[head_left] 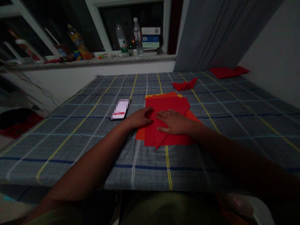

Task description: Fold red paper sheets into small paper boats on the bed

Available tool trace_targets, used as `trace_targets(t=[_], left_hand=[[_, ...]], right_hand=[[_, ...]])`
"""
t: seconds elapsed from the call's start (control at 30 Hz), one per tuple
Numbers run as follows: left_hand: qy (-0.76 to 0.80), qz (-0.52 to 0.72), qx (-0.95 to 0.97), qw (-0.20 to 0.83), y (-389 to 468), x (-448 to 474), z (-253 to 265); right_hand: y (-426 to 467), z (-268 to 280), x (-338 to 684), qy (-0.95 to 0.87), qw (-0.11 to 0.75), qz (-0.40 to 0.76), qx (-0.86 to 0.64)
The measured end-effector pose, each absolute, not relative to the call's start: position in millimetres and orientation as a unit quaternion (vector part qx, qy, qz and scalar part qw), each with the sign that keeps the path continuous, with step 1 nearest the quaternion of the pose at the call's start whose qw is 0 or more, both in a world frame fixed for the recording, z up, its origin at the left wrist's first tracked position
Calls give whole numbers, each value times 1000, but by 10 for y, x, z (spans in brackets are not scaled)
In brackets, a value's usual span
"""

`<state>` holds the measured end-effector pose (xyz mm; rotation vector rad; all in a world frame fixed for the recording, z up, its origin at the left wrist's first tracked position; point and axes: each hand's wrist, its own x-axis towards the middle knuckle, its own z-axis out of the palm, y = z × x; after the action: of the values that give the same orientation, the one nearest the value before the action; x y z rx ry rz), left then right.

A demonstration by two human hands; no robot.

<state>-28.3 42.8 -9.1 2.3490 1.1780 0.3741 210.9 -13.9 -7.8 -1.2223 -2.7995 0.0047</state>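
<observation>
A sheet of red paper point(172, 104) with a slanted folded edge lies on a small stack of red and orange paper point(140, 134). Across the red sheet, my right hand point(174, 122) rests flat with its fingers stretched to the left. My left hand point(142, 118) is at the sheet's left edge, fingers curved and apart, thumb towards the paper. Nothing shows in its grasp. Behind the stack stands a folded red paper boat point(185, 85).
A phone point(120, 109) with a lit screen lies left of the stack on the checked cloth point(82, 131). More red paper point(225, 72) is at the far right. Bottles point(138, 37) and stacked boxes point(151, 37) stand on the windowsill point(103, 64) at the back.
</observation>
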Motion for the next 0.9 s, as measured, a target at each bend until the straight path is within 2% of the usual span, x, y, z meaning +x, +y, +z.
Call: trace_targets(t=[0.3,0.63,0.9], left_hand=[[420,106,874,219,405,-255,-38],[384,32,917,99,281,-149,27],[407,10,909,83,210,-82,92]], right_hand=[[-129,-77,2120,-917,35,2,-396],[-140,-90,2119,-916,39,7,-399],[-487,-21,2081,-917,95,-32,-385]])
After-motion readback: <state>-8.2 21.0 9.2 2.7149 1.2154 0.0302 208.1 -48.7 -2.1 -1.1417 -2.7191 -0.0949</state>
